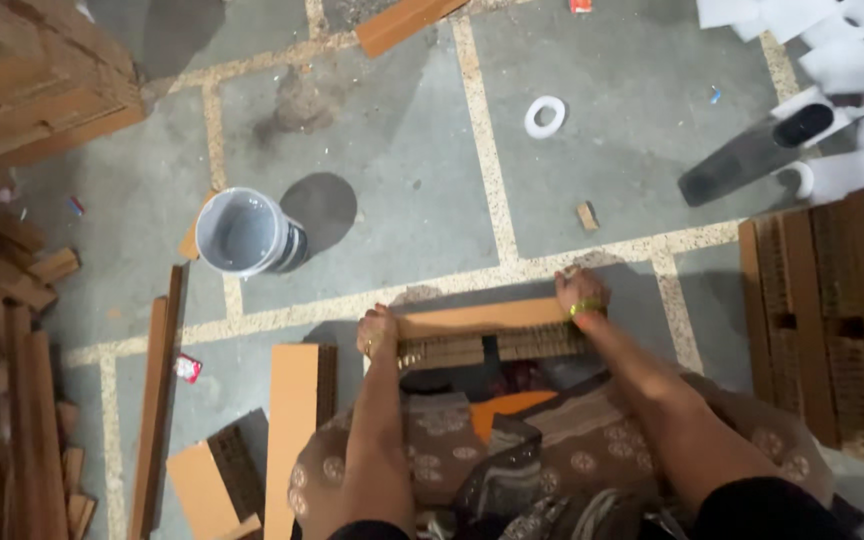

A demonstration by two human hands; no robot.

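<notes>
Both hands grip one cardboard block [482, 335] at centre: left hand [376, 332] clasping its 9 o'clock end, right hand [580, 293] its 3 o'clock end. Bucket [242, 233] at 10 o'clock. Finished stack [832, 320] at 3 o'clock; loose strips [12, 400] at 8 o'clock remain.

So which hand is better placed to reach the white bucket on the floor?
Probably the left. The left hand grips the near end of the cardboard piece, on the same side as the white bucket. The right hand holds the far end, so it would need to cross over.
</notes>
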